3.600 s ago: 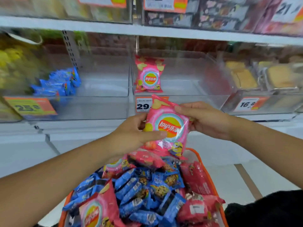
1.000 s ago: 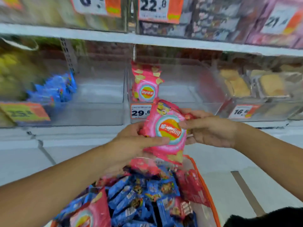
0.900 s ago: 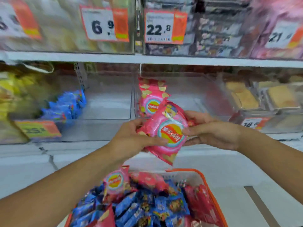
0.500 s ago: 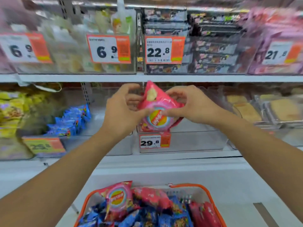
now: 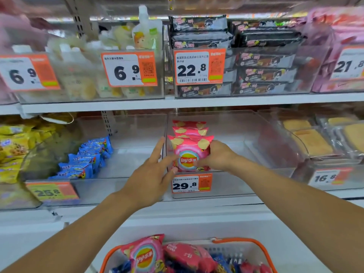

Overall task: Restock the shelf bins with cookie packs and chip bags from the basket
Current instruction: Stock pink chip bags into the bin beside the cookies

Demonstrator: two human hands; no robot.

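The right hand (image 5: 216, 154) is gripping the front pink Lay's chip bag (image 5: 189, 152) by its right edge, fingers curled round it, thumb lying low across the bag face. The bag is standing upright at the front left corner of the clear chip bin (image 5: 236, 182), directly above the 29.8 price tag (image 5: 191, 184). 2 more pink chip bags (image 5: 189, 128) are standing upright right behind it, tops showing above it.

The left hand (image 5: 151, 178) is hanging spread and holding nothing, just left of the held bag, fingers straight. One fingertip is lying near the bag's lower left corner; contact cannot be told.

Left of the chip bin, a second clear bin (image 5: 122, 186) is holding blue cookie packs (image 5: 84, 162) in a row along its left side, with a 25.8 tag (image 5: 52, 192) on its front.

Below the chip bin, at the bottom edge of the view, the orange-rimmed basket (image 5: 254, 243) is showing another pink Lay's bag (image 5: 145, 255), red packs (image 5: 189, 257) and blue packs beside them.

Above the chip bin, the upper shelf is carrying dark wrapped packs (image 5: 262, 62) behind a 22.8 tag (image 5: 200, 67). Right of the chip bin, a bin of yellow cakes (image 5: 313, 140) is sitting over a 16.8 tag (image 5: 329, 177).
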